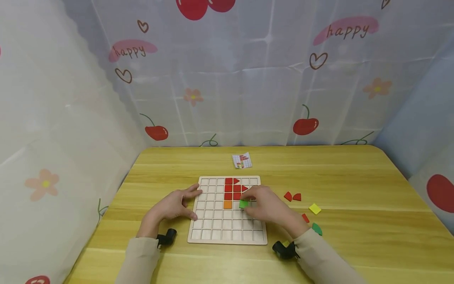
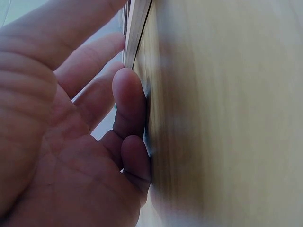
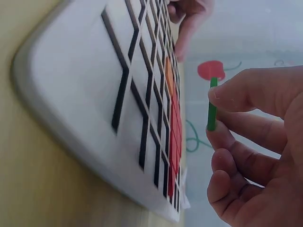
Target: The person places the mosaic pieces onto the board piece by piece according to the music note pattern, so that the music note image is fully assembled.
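Note:
A square wooden grid board [image 1: 209, 225] lies on the table. My left hand [image 1: 172, 205] rests at its left side, thumb and fingertips spread along the edge. The left wrist view shows those fingers against the board's side [image 2: 136, 33]. Between thumb and fingertips, my right hand [image 1: 267, 206] pinches a green square tile [image 1: 243, 204] over the board's right half. Edge-on in the right wrist view, the green tile [image 3: 212, 104] is raised off the board. Several red tiles [image 1: 228, 188], some square and some triangular, sit in the upper cells, with an orange square tile [image 1: 227, 204] below them.
Behind the board lies a small printed pattern card [image 1: 242, 161]. Loose pieces are scattered to the right: red pieces [image 1: 296, 197], a yellow square [image 1: 314, 209] and a green rounded piece [image 1: 317, 229]. Another yellow piece [image 1: 285, 243] is partly hidden by the right wrist camera [image 1: 283, 251].

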The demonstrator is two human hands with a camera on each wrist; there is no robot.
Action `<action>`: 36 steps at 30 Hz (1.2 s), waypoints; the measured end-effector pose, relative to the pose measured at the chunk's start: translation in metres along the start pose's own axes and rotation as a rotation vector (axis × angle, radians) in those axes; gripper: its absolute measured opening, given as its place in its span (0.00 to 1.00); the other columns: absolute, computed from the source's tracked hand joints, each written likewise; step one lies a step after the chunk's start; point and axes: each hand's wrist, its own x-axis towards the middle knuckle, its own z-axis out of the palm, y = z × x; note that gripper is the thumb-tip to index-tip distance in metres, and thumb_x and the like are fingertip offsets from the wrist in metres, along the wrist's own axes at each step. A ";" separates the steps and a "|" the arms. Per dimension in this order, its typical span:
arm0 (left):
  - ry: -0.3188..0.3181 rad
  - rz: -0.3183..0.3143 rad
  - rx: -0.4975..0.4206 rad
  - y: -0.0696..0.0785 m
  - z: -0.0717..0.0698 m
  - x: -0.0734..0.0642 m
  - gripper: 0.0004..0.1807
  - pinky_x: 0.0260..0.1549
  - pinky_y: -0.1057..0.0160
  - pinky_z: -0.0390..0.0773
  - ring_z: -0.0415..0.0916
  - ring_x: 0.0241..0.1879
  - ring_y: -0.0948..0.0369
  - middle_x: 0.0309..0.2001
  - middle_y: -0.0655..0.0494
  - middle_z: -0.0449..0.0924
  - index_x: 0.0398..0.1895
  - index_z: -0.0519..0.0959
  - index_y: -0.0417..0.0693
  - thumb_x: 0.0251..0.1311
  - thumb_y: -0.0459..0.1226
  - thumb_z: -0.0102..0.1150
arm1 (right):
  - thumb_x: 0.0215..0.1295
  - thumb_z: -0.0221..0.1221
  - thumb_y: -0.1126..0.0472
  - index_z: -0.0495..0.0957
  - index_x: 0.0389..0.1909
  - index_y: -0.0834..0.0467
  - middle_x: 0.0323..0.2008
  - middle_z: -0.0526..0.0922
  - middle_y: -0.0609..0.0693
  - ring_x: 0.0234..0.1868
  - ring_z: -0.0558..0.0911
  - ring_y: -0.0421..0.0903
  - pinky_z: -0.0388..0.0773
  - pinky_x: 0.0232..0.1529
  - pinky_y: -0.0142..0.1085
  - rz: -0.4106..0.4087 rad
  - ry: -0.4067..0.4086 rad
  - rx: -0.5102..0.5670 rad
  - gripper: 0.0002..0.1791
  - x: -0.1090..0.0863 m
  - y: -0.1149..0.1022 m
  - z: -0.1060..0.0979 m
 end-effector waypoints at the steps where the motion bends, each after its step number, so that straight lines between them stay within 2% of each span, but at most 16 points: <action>1: 0.001 0.000 0.001 0.000 0.000 0.000 0.51 0.28 0.67 0.66 0.59 0.24 0.62 0.83 0.56 0.53 0.76 0.68 0.54 0.46 0.45 0.82 | 0.59 0.70 0.63 0.89 0.45 0.55 0.42 0.88 0.43 0.45 0.81 0.44 0.79 0.50 0.43 -0.011 -0.010 0.008 0.13 0.001 -0.003 0.002; 9: 0.002 -0.014 0.007 0.001 0.000 0.000 0.51 0.29 0.67 0.65 0.60 0.25 0.62 0.83 0.58 0.53 0.76 0.69 0.56 0.46 0.45 0.82 | 0.61 0.69 0.64 0.89 0.43 0.55 0.38 0.88 0.41 0.41 0.80 0.42 0.78 0.46 0.37 -0.071 -0.088 0.027 0.09 0.012 -0.013 0.023; 12: 0.001 -0.009 0.006 0.002 -0.001 -0.001 0.51 0.29 0.67 0.65 0.59 0.25 0.62 0.83 0.56 0.53 0.76 0.69 0.55 0.46 0.45 0.82 | 0.61 0.68 0.65 0.88 0.42 0.54 0.38 0.88 0.41 0.41 0.80 0.41 0.77 0.47 0.37 -0.094 -0.101 0.004 0.09 0.015 -0.016 0.029; 17: -0.006 0.003 -0.007 0.004 -0.002 -0.002 0.51 0.30 0.67 0.66 0.60 0.25 0.62 0.83 0.53 0.52 0.77 0.68 0.52 0.47 0.44 0.82 | 0.57 0.65 0.69 0.88 0.40 0.55 0.35 0.87 0.42 0.36 0.78 0.40 0.75 0.41 0.34 -0.167 -0.106 -0.049 0.11 0.018 -0.021 0.035; 20: -0.004 -0.003 0.002 0.004 -0.003 -0.002 0.50 0.31 0.67 0.66 0.60 0.26 0.62 0.83 0.53 0.53 0.77 0.68 0.52 0.47 0.45 0.82 | 0.57 0.65 0.69 0.88 0.40 0.56 0.35 0.87 0.42 0.36 0.77 0.40 0.75 0.43 0.35 -0.192 -0.096 -0.081 0.11 0.018 -0.022 0.037; 24: 0.002 -0.017 0.011 0.004 -0.002 -0.001 0.51 0.32 0.68 0.67 0.61 0.27 0.62 0.83 0.56 0.53 0.76 0.69 0.55 0.46 0.45 0.82 | 0.59 0.66 0.67 0.89 0.43 0.56 0.38 0.88 0.43 0.40 0.77 0.41 0.76 0.50 0.39 -0.185 -0.082 -0.111 0.11 0.017 -0.022 0.037; 28: 0.001 -0.018 0.008 0.005 -0.002 -0.001 0.51 0.32 0.67 0.66 0.61 0.27 0.62 0.83 0.57 0.53 0.77 0.68 0.56 0.46 0.45 0.82 | 0.59 0.66 0.67 0.89 0.43 0.56 0.39 0.88 0.45 0.41 0.78 0.42 0.77 0.52 0.41 -0.179 -0.072 -0.112 0.11 0.016 -0.022 0.038; 36: -0.001 0.001 0.006 0.005 -0.001 -0.002 0.50 0.30 0.67 0.66 0.61 0.26 0.62 0.83 0.55 0.53 0.77 0.68 0.54 0.47 0.45 0.82 | 0.63 0.67 0.65 0.90 0.43 0.53 0.38 0.86 0.44 0.40 0.76 0.40 0.76 0.47 0.37 -0.177 -0.047 -0.085 0.10 0.012 -0.018 0.039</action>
